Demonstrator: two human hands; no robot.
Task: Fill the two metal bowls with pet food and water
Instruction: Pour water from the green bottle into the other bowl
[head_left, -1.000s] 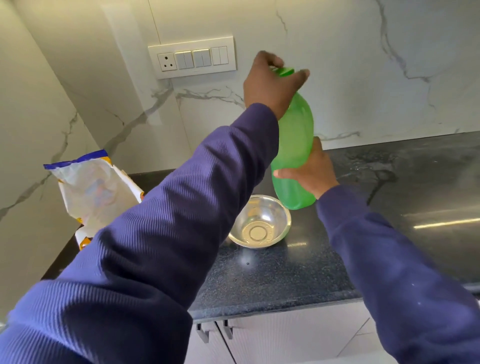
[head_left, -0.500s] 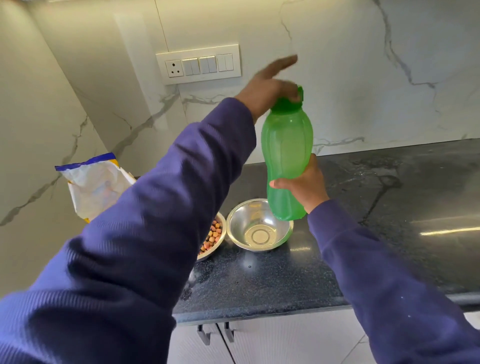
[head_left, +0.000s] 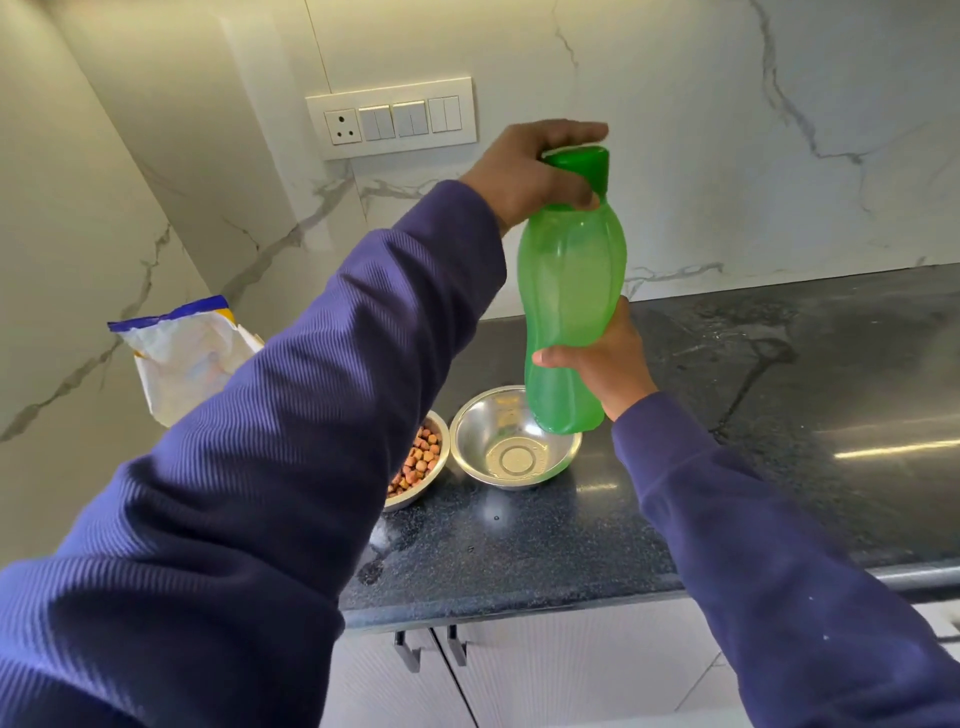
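A translucent green bottle (head_left: 570, 301) is held upright in the air above the counter. My right hand (head_left: 605, 358) grips its lower body. My left hand (head_left: 535, 169) is wrapped over its dark green cap (head_left: 584, 163). Below the bottle stands a metal bowl (head_left: 514, 441) holding a little clear water at its bottom. To its left a second metal bowl (head_left: 422, 462) holds brown pet food pellets; my left sleeve hides its left half.
A white pet food bag (head_left: 182, 358) with a blue top edge stands in the left corner. The black stone counter (head_left: 779, 415) runs to the right, wet in patches. A switch panel (head_left: 392, 118) sits on the marble wall. Cabinet handles (head_left: 428, 649) lie below the counter edge.
The bottle has come from a tilt to upright and risen slightly. My left hand has closed over the cap again. The pet food bowl has come into sight beside my left sleeve.
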